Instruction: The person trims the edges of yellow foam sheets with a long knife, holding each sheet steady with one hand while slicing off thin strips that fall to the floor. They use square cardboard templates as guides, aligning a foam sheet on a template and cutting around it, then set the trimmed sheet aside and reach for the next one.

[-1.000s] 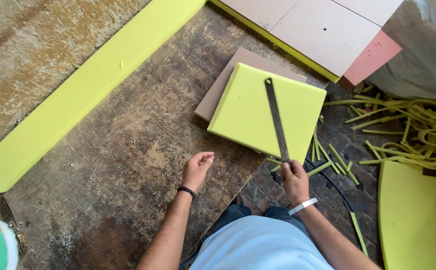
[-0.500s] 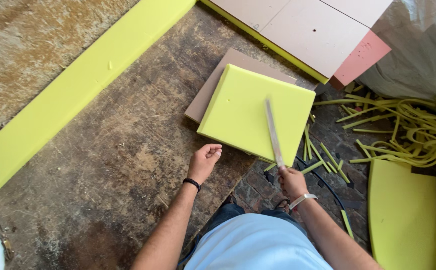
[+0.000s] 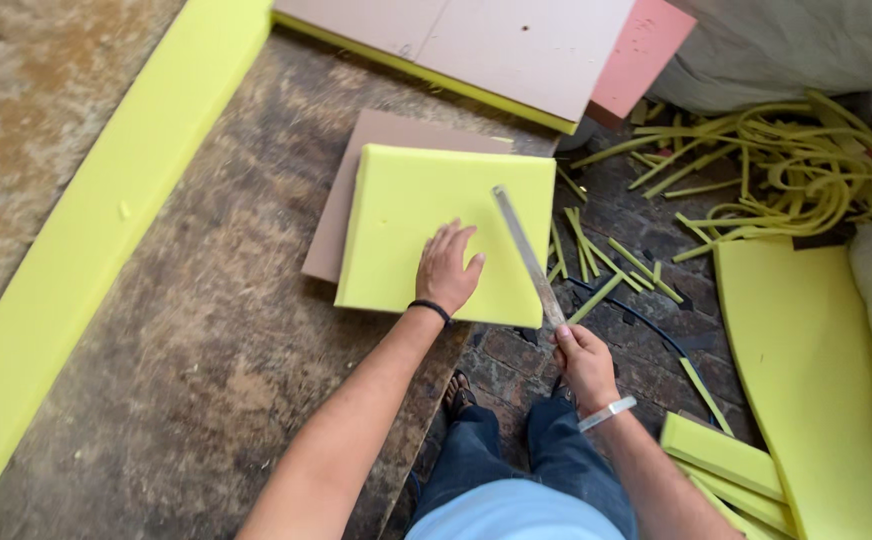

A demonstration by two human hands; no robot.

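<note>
Left hand flat on a foam square, right hand gripping a long blade at its edge.

The left hand (image 3: 448,268) lies palm down, fingers spread, on the near part of the yellow foam square (image 3: 426,215), holding nothing. The foam lies on a brown board (image 3: 356,170), which rests on the worn bench (image 3: 206,330). The right hand (image 3: 584,362) is closed around the near end of the blade (image 3: 526,252), a long thin metal strip that slants across the foam's right edge. Just right of the foam, thin foam strips (image 3: 606,265) lie scattered on the brick floor (image 3: 516,365), with a tangle of offcuts (image 3: 796,160) further off. A long foam slab (image 3: 96,250) runs along the bench's left side.
</note>
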